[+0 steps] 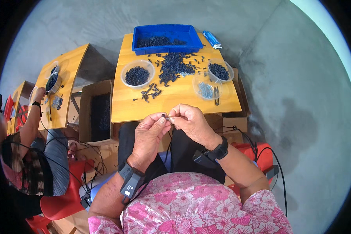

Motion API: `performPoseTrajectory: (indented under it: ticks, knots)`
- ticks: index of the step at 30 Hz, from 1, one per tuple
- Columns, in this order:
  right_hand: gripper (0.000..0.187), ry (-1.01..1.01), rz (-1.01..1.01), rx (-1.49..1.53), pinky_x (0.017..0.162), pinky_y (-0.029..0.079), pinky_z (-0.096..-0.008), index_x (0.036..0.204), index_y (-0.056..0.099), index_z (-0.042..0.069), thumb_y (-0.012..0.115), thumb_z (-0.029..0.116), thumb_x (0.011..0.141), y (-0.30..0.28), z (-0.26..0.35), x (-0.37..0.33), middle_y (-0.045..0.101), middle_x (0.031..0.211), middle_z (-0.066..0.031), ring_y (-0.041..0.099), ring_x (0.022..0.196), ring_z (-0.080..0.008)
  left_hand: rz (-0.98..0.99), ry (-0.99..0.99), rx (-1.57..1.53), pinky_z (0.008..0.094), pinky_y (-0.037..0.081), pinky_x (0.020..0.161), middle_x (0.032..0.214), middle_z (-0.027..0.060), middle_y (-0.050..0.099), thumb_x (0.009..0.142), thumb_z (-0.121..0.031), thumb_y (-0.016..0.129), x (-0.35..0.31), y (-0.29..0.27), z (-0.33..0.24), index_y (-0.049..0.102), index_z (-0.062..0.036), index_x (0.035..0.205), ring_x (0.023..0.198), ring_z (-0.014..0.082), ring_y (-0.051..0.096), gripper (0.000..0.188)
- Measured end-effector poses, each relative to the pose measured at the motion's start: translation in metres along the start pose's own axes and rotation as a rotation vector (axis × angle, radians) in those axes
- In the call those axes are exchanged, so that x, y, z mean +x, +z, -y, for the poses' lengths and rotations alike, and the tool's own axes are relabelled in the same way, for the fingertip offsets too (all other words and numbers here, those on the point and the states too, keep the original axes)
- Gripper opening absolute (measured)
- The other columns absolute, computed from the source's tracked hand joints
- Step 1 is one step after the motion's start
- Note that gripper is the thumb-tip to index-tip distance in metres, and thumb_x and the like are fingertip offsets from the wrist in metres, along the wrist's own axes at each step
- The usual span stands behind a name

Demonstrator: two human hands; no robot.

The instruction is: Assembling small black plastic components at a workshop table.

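Note:
Just beyond the near edge of the yellow table (123, 109), over my lap, both hands meet fingertip to fingertip. Thumb and forefinger of my left hand (149, 132) pinch a small black cylindrical part (163, 116). My right hand (194, 124) is closed in a pinch against it; whatever lies between those fingertips is too small to make out. Similar black parts (173, 67) lie in a loose heap on the table, with a smaller scatter (151, 92) nearer me.
A blue tray (165, 50) of black parts stands at the back. Clear bowls (123, 80) hold black parts; another (196, 82) holds small silvery pieces, beside dark snips (217, 98). A blue-and-white box (211, 39) lies back right. Cables (279, 171) hang right. A co-worker's hand (39, 93) works left.

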State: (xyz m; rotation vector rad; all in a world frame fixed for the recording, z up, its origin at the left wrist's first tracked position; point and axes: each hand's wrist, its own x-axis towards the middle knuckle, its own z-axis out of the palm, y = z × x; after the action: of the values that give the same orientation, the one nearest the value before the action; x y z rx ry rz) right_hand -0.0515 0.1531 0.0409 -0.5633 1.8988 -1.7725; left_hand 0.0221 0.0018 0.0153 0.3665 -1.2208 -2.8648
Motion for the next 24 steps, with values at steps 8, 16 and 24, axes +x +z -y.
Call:
performPoseTrajectory:
  ticks: [8, 16, 24]
  knots:
    - [0.005, -0.230, -0.189, -0.306, 0.060, 0.049, -0.0296, 0.087, 0.059, 0.000, 0.060, 0.002, 0.082, 0.006, -0.005, -0.007, 0.062, 0.075, -0.0085, 0.060, 0.065, -0.0176, -0.038, -0.048, 0.038, 0.0261, 0.054, 0.082, 0.098, 0.0047, 0.066, 0.094, -0.006, 0.056, -0.001, 0.003, 0.001, 0.061, -0.0048, 0.106, 0.088, 0.0133, 0.065, 0.013]
    - [0.007, -0.385, -0.233, -0.501, 0.062, 0.050, -0.0350, 0.086, 0.058, 0.002, 0.060, 0.000, 0.080, 0.013, -0.002, -0.014, 0.061, 0.079, -0.0123, 0.063, 0.071, -0.0285, -0.069, -0.028, 0.101, 0.0245, 0.054, 0.079, 0.097, 0.0037, 0.066, 0.094, -0.004, 0.056, -0.004, 0.002, 0.005, 0.061, -0.0057, 0.105, 0.087, 0.0117, 0.065, 0.012]
    - [0.010, -0.199, -0.208, -0.089, 0.060, 0.048, -0.0223, 0.093, 0.063, 0.001, 0.064, -0.002, 0.083, 0.015, -0.016, -0.014, 0.066, 0.082, -0.0050, 0.061, 0.068, -0.0082, -0.047, -0.063, -0.007, 0.0224, 0.054, 0.073, 0.093, 0.0014, 0.066, 0.094, -0.007, 0.057, 0.000, -0.003, 0.005, 0.062, -0.0077, 0.104, 0.080, 0.0091, 0.064, 0.012]
